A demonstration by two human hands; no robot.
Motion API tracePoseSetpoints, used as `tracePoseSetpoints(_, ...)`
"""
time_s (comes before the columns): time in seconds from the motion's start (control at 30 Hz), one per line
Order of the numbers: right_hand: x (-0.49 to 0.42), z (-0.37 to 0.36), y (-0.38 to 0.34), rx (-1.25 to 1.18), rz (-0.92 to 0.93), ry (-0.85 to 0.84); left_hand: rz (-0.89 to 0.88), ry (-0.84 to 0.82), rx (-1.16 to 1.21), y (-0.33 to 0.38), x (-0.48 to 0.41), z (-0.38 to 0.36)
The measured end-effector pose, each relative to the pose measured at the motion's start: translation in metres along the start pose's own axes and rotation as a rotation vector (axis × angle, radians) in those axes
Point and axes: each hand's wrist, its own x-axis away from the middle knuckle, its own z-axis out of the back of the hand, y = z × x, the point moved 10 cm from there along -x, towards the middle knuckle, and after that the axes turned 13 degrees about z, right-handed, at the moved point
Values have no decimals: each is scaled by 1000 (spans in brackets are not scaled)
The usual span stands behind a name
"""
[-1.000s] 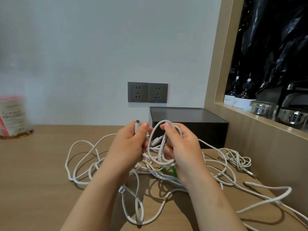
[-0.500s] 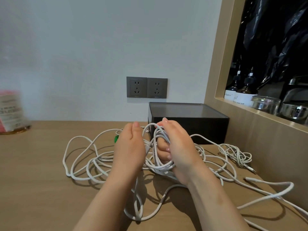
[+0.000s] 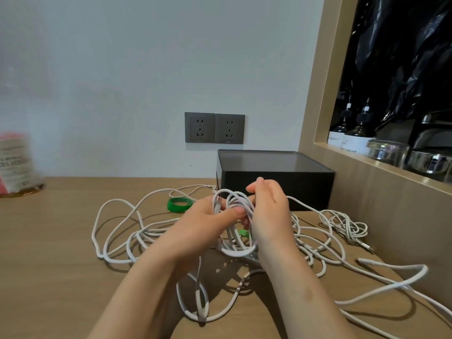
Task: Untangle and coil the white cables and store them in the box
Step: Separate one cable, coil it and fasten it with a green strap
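Left hand [image 3: 195, 226] shifted onto coil [image 3: 236, 199] | right hand [image 3: 271, 211] grips coil

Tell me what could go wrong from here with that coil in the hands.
1. The coil, held by the left hand and right hand, seems to trail into the loose cables on the table; further winding may tighten a knot.
2. A green tie sits against the coil and could get wound in.
3. The green strap loop lies apart on the table; reaching for it may let the coil spring open.
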Motion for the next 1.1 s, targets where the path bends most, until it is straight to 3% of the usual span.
tracePoseSetpoints(0.2,2,-15,-10,84,95,-134,14,198,207,-1,-3,14)
tracePoseSetpoints(0.37,6,-23,-6,57,103,-115,-51,395,311,3,2,34)
tracePoseSetpoints(0.53,7,-16,-18,82,211,-49,-44,283,539,2,-1,33)
tracePoseSetpoints(0.8,13,-31,-33,37,311,-173,-21,-13,965,2,2,20)
tracePoseSetpoints(1.1,7,-24,-24,-94,203,-120,-27,58,719,6,1,13)
